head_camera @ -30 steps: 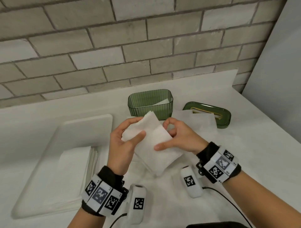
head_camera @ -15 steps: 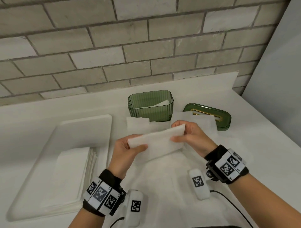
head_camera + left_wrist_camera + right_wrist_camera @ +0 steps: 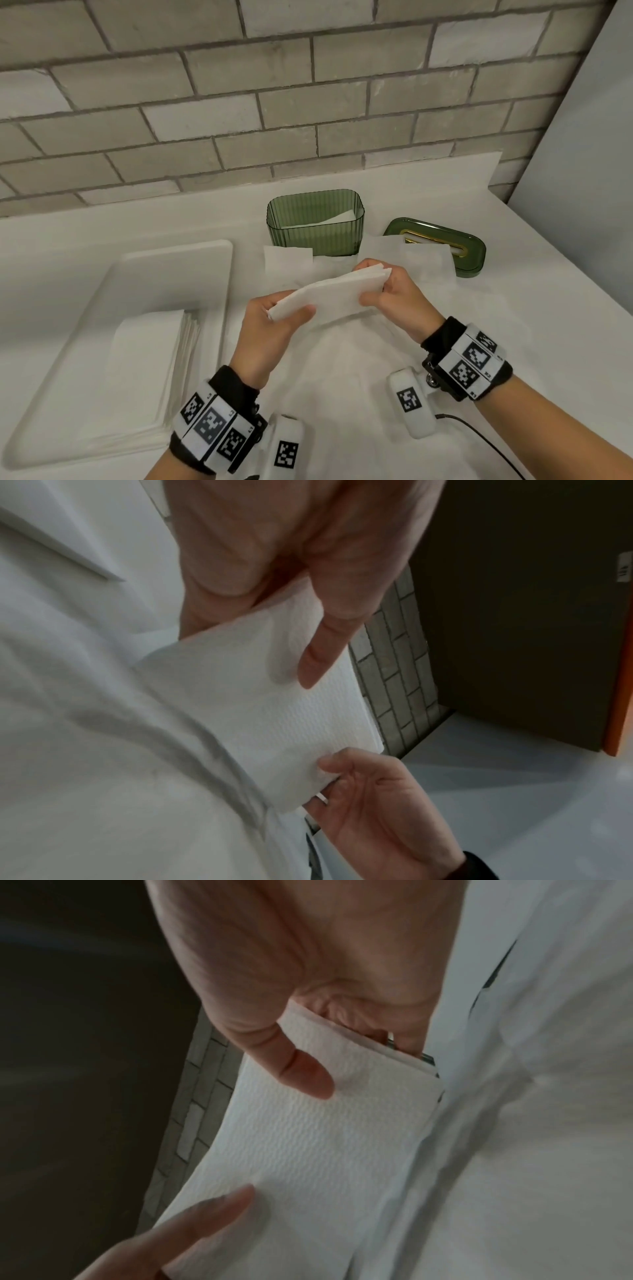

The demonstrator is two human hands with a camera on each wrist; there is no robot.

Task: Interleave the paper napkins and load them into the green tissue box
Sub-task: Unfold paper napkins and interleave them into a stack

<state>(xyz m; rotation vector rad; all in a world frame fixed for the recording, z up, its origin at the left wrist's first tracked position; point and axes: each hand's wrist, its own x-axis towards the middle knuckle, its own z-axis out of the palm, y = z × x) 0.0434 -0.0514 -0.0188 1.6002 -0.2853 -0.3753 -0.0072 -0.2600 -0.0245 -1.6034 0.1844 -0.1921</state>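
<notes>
Head view: two hands hold one folded napkin (image 3: 329, 294) level above the white worktop (image 3: 513, 325). A second ago it hung down, half unfolded; now it is a flat narrow strip, stretched between them. The left hand (image 3: 270, 329) pinches its near end, thumb on top; the right hand (image 3: 394, 294) pinches the far end. The green box (image 3: 315, 222) stands open just behind, some paper already inside. Its lid (image 3: 442, 246) lies to the right, and a napkin stack (image 3: 147, 370) waits on a tray (image 3: 178, 263) to the left. The fold looks finished, so interleaving or loading seems next.

Left wrist view: the thumb presses the napkin's embossed face.

Right wrist view: thumb above, curled fingers beneath the strip.
</notes>
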